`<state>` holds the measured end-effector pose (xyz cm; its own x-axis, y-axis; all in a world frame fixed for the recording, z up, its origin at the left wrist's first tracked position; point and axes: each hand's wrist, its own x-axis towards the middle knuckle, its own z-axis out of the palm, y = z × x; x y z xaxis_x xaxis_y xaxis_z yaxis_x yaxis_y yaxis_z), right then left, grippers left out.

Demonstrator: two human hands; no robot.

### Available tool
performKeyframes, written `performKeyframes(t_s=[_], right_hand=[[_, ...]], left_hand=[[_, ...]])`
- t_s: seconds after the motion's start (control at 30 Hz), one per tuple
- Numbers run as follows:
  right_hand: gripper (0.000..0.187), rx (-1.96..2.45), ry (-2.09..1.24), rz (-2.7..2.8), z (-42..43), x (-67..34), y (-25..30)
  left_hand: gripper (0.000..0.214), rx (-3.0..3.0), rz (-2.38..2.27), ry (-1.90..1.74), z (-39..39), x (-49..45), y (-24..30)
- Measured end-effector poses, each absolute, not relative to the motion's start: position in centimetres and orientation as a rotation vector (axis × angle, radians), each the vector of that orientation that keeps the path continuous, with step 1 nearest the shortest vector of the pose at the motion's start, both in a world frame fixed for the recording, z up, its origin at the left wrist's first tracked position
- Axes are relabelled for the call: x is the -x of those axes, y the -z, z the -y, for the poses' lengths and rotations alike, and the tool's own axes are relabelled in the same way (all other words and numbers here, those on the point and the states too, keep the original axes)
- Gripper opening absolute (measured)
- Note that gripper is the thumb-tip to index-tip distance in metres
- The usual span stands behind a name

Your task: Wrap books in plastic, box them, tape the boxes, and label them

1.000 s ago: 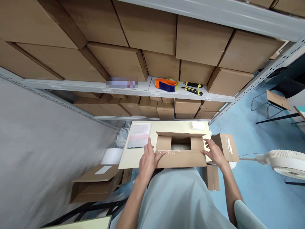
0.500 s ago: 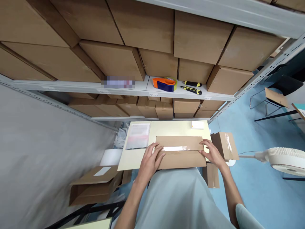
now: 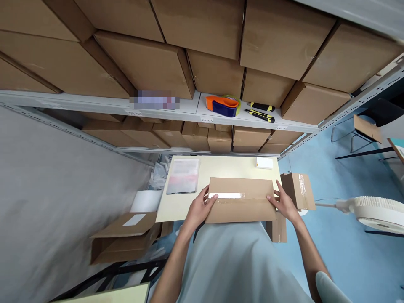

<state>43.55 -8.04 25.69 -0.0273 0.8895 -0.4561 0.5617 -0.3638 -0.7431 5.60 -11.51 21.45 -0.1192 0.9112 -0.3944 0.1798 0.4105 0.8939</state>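
Note:
A flat cardboard box (image 3: 241, 206) lies on the pale yellow table (image 3: 179, 206) right in front of me, its top flaps closed and a strip of clear tape along the seam. My left hand (image 3: 198, 209) grips the box's left end, thumb on top. My right hand (image 3: 284, 204) grips its right end with the fingers spread against the side. A clear plastic bag (image 3: 183, 176) lies on the table to the left of the box. A small white pad (image 3: 264, 163) sits at the table's far right corner.
A grey shelf (image 3: 176, 112) ahead carries an orange and blue tape dispenser (image 3: 222, 104) and two yellow-black utility knives (image 3: 260, 110) between stacked cartons. An open carton (image 3: 126, 237) stands at the lower left, smaller boxes (image 3: 298, 191) right of the table, a white fan (image 3: 375, 212) farther right.
The box's top flaps, open a second ago, have been folded shut. Both hands moved from the flaps to the box's two ends.

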Motion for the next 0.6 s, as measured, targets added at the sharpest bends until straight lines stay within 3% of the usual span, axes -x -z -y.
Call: performKeyframes(t_s=[0.27,0.6], right_hand=[[0.086,1.751,-1.415,1.530,5.8,-41.9,-26.7],[0.066,1.884,-1.525,1.436,2.4,-37.5,-28.6]], left_hand=[[0.083,-1.021,-1.538,-0.809,8.2,-3.2,-23.2],[0.075,-1.021,-1.475,-0.661,4.1,1.0,-22.0]])
